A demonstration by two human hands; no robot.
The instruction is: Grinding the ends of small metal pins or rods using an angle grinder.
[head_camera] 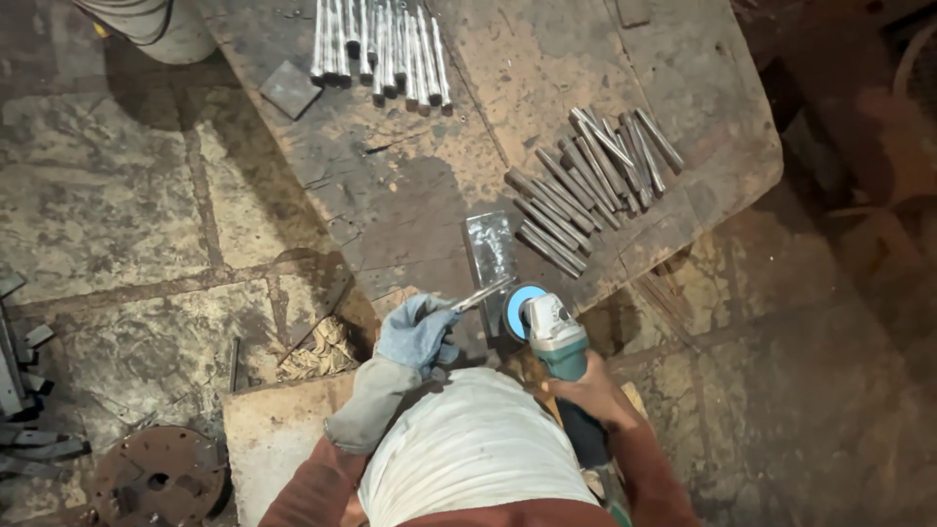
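Note:
My left hand, in a blue and grey work glove, grips a short metal rod whose free end points up and right toward the grinder's disc. My right hand, bare, holds the teal body of an angle grinder. The grinder's blue disc sits just right of the rod tip, close to touching it. Both are at the near edge of a worn metal workbench. A flat steel plate lies on the bench just beyond the rod.
A heap of short cut rods lies on the bench to the right. Longer rods lie side by side at the bench's far end. A white bucket stands top left. A rusty round flange and scrap bars lie on the stone floor at left.

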